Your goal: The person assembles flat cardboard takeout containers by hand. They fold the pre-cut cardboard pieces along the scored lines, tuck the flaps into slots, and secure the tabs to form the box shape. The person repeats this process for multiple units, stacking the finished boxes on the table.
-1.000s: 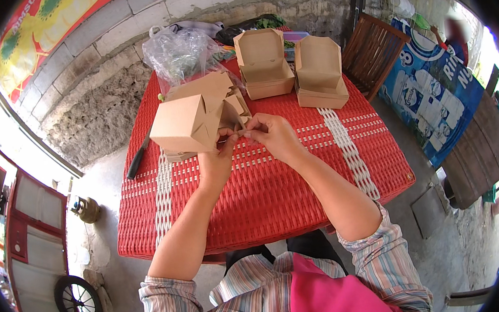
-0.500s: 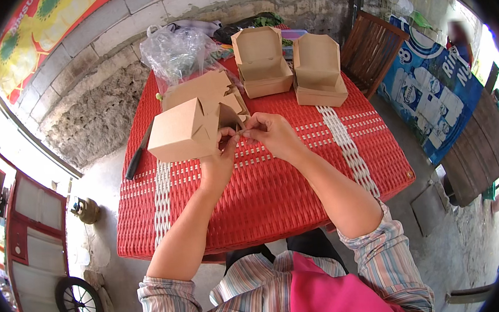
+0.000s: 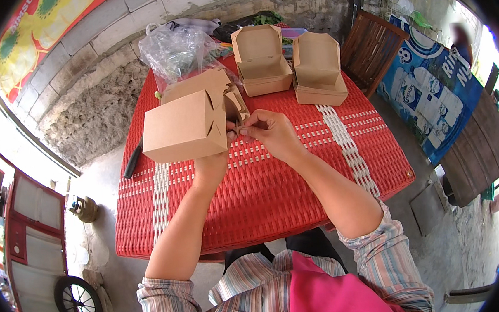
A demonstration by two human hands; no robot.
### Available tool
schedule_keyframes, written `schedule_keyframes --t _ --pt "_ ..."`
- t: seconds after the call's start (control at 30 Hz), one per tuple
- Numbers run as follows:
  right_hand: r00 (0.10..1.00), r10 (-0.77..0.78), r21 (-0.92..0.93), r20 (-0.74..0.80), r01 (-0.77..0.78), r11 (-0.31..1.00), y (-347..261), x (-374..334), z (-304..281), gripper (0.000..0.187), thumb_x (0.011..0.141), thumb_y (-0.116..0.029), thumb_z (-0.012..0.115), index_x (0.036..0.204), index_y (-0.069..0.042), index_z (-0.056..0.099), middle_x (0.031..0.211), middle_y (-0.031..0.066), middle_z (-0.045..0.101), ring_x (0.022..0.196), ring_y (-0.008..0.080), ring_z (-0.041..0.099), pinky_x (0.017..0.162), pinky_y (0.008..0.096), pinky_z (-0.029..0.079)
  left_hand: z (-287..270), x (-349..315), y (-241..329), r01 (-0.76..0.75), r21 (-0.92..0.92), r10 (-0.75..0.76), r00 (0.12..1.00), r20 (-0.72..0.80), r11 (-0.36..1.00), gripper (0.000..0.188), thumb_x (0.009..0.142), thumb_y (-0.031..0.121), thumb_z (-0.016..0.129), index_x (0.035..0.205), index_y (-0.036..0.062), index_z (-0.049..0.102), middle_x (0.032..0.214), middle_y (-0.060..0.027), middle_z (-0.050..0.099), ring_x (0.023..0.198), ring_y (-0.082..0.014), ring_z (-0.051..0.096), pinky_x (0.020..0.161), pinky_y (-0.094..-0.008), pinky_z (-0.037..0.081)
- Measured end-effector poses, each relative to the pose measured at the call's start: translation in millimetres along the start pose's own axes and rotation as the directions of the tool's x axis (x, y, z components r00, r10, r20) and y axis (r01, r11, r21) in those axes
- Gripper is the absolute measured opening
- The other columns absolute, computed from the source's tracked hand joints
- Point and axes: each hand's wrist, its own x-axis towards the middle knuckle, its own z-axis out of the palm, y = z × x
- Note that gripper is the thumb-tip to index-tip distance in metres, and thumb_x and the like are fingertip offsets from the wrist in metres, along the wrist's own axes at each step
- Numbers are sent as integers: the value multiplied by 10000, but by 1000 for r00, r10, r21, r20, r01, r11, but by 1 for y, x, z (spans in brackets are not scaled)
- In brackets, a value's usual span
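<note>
A brown cardboard box [image 3: 185, 126] is held above the red woven table [image 3: 276, 195], tilted on its side. My left hand [image 3: 213, 159] supports it from below, mostly hidden behind the box. My right hand [image 3: 268, 132] pinches a small flap [image 3: 235, 107] at the box's right end, fingertips meeting my left thumb. Two finished open boxes stand at the far side: one [image 3: 259, 61] with its lid up, another [image 3: 317, 68] to its right.
A crumpled clear plastic bag [image 3: 176, 47] lies at the table's far left corner. A dark knife-like tool [image 3: 134, 159] rests on the left edge. A wooden chair [image 3: 370, 49] stands at the far right, a stone wall behind, a wheel [image 3: 76, 301] on the ground at the lower left.
The box has turned slightly and come closer to me. Both hands stay at its right end, working the flap.
</note>
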Motion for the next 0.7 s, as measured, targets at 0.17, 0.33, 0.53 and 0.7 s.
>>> schedule_keyframes --t 0.17,0.33,0.53,0.7 --pt "1000 -19 12 3 19 1000 -5 -1 0 29 922 16 627 915 20 655 814 64 703 761 119 679 724 264 559 0 -1 -1 -58 72 60 998 -32 996 152 905 9 666 1053 -12 642 968 -82 668 881 -153 647 783 -295 543" --pt "999 -33 -73 18 34 997 -5 -1 1 49 925 13 615 924 30 661 825 79 706 768 129 687 740 271 561 -8 -1 2 -151 317 131 988 83 937 132 895 34 688 1012 -17 655 953 -101 665 846 -178 647 716 -308 541" --pt "972 -230 -202 -58 214 956 6 -5 12 69 894 41 617 932 23 672 840 82 706 792 155 697 750 275 553 -8 -1 -4 -255 379 244 967 76 889 130 888 28 692 1008 -6 656 896 -103 669 801 -192 666 684 -311 537" --pt "939 -343 -263 -33 323 909 5 -3 11 91 856 45 640 938 26 674 892 117 688 848 220 695 755 308 536 -8 0 -12 -320 401 350 937 -2 859 141 883 26 698 1017 10 655 879 -90 673 776 -191 668 669 -311 531"
